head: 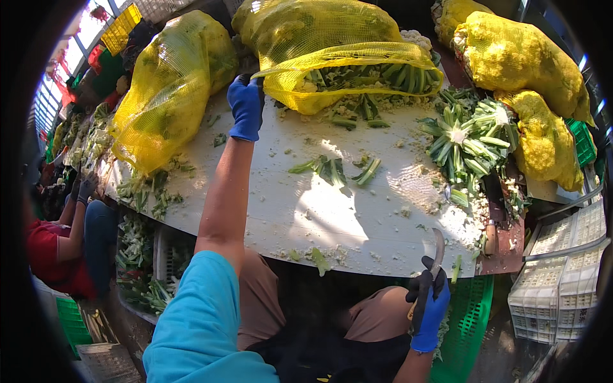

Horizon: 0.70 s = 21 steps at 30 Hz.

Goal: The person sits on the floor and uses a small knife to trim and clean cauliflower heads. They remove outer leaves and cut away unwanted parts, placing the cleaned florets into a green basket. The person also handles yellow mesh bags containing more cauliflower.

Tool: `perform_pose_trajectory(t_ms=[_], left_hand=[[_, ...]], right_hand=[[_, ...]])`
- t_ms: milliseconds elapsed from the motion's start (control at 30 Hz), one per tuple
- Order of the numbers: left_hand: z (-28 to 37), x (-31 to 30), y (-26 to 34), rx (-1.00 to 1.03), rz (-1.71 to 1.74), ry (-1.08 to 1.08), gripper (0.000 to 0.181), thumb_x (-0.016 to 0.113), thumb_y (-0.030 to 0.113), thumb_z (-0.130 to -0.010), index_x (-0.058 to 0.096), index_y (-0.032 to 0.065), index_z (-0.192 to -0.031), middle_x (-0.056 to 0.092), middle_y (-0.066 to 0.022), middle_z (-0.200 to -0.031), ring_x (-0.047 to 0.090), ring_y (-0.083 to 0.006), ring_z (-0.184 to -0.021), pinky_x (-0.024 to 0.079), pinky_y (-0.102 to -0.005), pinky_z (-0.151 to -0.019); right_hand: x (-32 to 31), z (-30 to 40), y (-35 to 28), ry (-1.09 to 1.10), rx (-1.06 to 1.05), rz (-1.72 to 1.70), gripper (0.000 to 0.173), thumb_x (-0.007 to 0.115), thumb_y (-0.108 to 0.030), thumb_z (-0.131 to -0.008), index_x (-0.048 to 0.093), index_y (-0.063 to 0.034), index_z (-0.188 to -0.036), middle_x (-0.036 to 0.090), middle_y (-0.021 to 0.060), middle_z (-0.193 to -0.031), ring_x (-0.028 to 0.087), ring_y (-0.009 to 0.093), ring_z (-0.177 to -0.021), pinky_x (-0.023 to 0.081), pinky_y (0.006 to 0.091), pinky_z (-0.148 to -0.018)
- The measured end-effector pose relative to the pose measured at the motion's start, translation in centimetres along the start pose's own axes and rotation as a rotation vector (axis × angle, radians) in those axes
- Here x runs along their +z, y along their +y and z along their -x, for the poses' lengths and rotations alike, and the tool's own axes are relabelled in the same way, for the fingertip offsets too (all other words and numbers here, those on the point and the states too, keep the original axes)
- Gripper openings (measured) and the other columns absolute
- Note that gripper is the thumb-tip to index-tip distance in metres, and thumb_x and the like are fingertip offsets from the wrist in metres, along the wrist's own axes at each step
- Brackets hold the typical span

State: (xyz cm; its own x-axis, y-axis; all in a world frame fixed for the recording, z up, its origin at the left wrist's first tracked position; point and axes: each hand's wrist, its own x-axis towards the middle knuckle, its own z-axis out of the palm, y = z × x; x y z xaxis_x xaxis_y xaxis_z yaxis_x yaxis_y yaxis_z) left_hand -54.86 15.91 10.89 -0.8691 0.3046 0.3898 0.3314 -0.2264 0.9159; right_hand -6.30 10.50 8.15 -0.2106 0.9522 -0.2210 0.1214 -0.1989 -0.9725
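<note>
My left hand (246, 107), in a blue glove with dark fingers, grips the rim of a yellow mesh bag (330, 26) at the far side of the white table (273, 191). The bag's mouth gapes towards me, with green cauliflower leaves (407, 76) showing inside. Cauliflower curds (416, 39) show behind its right end. Close to the table's front edge, my right hand (428, 306), gloved alike, holds a knife (437, 251) with a curved blade pointing up. Cut leaf pieces (330, 170) and crumbs lie between the hands.
Another yellow mesh bag (177, 86) lies left, and full cauliflower bags (522, 57) are piled right. Trimmed leaves (457, 136) heap near a wooden-handled tool (490, 237). White crates (558, 273) and a green basket (467, 325) stand lower right. A person in red (52, 256) sits at left.
</note>
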Motion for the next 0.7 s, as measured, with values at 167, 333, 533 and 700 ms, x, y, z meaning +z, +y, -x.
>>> perform_pose_trajectory(t_ms=[167, 333, 533, 700], left_hand=[[1.6, -4.6, 0.6, 0.149, -1.058, -0.119, 0.027, 0.070, 0.028, -0.078, 0.066, 0.0042, -0.088, 0.066, -0.0153, -0.084, 0.064, -0.0291, -0.076, 0.049, -0.0404, -0.068], [12.0, 3.4, 3.6, 1.342, -0.681, -0.570, 0.036, 0.065, 0.015, -0.076, 0.062, 0.0091, -0.111, 0.054, -0.0092, -0.113, 0.053, -0.0279, -0.105, 0.046, -0.0448, -0.087], [7.9, 12.7, -8.7, 0.302, -0.862, -0.782, 0.043, 0.055, 0.030, -0.086, 0.053, 0.0027, -0.118, 0.059, -0.0229, -0.111, 0.058, -0.0391, -0.098, 0.046, -0.0476, -0.086], [0.4, 14.5, -10.6, 0.569, -1.099, -0.215, 0.033, 0.054, 0.032, -0.088, 0.060, 0.0091, -0.111, 0.062, -0.0197, -0.105, 0.060, -0.0375, -0.093, 0.047, -0.0477, -0.082]], right_hand=[[3.4, -5.6, 0.7, -0.066, -0.038, 0.002, 0.031, 0.050, -0.022, -0.097, 0.053, -0.0006, -0.120, 0.053, 0.0003, -0.068, 0.045, 0.004, -0.052, 0.036, 0.0189, -0.047], [8.5, -7.4, 1.7, -0.149, -0.093, -0.188, 0.032, 0.051, -0.022, -0.097, 0.053, -0.0004, -0.121, 0.056, 0.0014, -0.069, 0.046, 0.005, -0.051, 0.039, 0.0203, -0.048], [9.4, -7.1, 2.5, -0.096, -0.080, -0.187, 0.034, 0.053, -0.024, -0.096, 0.054, -0.0007, -0.120, 0.055, 0.0005, -0.069, 0.047, 0.005, -0.052, 0.039, 0.0202, -0.049], [9.1, -7.6, 2.8, -0.038, -0.051, -0.151, 0.032, 0.053, -0.022, -0.096, 0.054, -0.0009, -0.121, 0.055, 0.0007, -0.069, 0.047, 0.005, -0.053, 0.039, 0.0206, -0.049]])
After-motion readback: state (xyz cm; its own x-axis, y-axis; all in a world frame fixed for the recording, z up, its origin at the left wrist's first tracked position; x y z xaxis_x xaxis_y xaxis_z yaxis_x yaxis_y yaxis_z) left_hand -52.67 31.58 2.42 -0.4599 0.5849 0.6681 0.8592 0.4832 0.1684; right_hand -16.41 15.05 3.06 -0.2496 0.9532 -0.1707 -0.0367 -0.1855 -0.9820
